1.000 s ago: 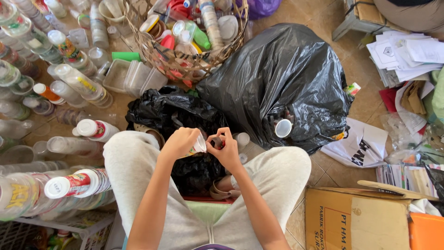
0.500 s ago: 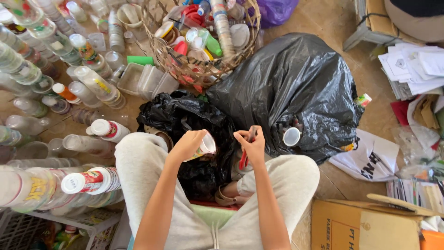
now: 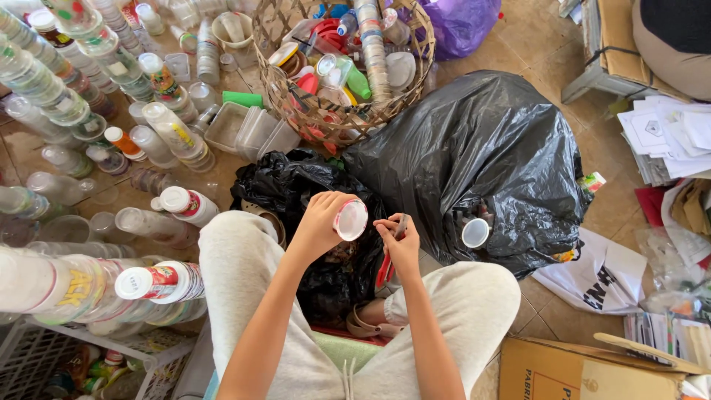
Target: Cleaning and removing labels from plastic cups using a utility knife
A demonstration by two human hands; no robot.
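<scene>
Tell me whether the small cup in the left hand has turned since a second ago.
Yes. The small cup in the left hand now shows its round face to the camera, over the open black bag; earlier it lay tilted toward the right hand.

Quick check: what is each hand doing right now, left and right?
Left hand: closed around a small plastic cup.
Right hand: closed on a thin red-handled tool, above the open black bag.
</scene>
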